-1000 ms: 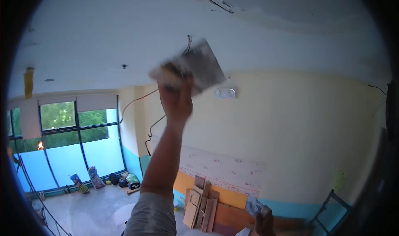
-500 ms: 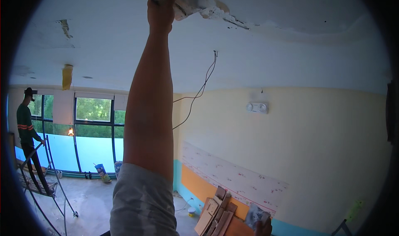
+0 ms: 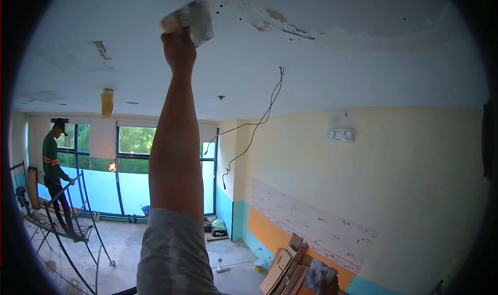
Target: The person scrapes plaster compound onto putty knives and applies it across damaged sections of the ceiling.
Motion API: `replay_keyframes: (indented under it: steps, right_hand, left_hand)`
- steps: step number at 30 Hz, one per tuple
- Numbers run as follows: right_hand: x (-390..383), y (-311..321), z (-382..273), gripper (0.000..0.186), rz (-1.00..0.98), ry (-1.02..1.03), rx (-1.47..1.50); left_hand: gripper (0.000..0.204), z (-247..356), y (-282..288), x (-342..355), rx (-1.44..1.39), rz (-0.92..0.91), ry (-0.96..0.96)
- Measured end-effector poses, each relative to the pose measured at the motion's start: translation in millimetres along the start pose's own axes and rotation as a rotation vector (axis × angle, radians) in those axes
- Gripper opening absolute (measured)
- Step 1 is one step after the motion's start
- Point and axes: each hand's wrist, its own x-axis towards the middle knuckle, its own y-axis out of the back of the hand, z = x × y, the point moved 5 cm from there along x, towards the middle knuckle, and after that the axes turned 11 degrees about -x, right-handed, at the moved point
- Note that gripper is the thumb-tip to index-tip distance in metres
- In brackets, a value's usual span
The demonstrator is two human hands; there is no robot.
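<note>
My left hand (image 3: 180, 48), at the end of my raised arm, is closed around a wide putty knife (image 3: 201, 21). Its grey, smeared blade is close to the white ceiling; I cannot tell whether they touch. To the right of the blade runs a ragged, broken seam (image 3: 259, 20) with peeling edges and brown patches. Low at the right edge of my reach, my right hand (image 3: 328, 285) is partly cut off by the frame. Its fingers close on a grey flat blade (image 3: 317, 274) with pale smears; the handle is hidden.
Loose wires (image 3: 270, 100) hang from the ceiling beyond my arm. A person (image 3: 52, 160) in a green top stands on a metal scaffold (image 3: 85, 212) at the left. Wooden boards (image 3: 282, 264) lean by the right wall, near a small bucket (image 3: 258, 265). An emergency light (image 3: 341, 134) is wall-mounted.
My left hand has drawn the putty knife away from the broken seam, down and to the left in view. The view has shifted so the room sits further right. My right hand still holds its blade.
</note>
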Motion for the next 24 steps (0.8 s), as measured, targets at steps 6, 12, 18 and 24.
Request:
replay_keyframes:
  steps: [6,12,18,24]
  right_hand:
    - [-4.9,-26.3,6.6,0.035,-0.07,-0.007,0.021]
    - [-10.0,-37.5,-20.2,0.041,-0.027,0.1,0.133]
    - [-14.5,-39.6,-24.9,0.045,-0.162,-0.016,0.307]
    - [-15.0,-46.5,-27.6,0.045,-0.189,-0.04,0.305]
  left_hand:
    - [0.032,75.5,-30.4,-2.8,0.286,-0.214,-0.586]
    - [0.031,101.0,-9.7,40.8,0.431,-0.098,-0.625]
    - [0.049,126.2,35.3,85.9,0.397,-0.007,-0.48]
    - [0.067,94.8,64.8,102.5,0.17,0.004,-0.197]
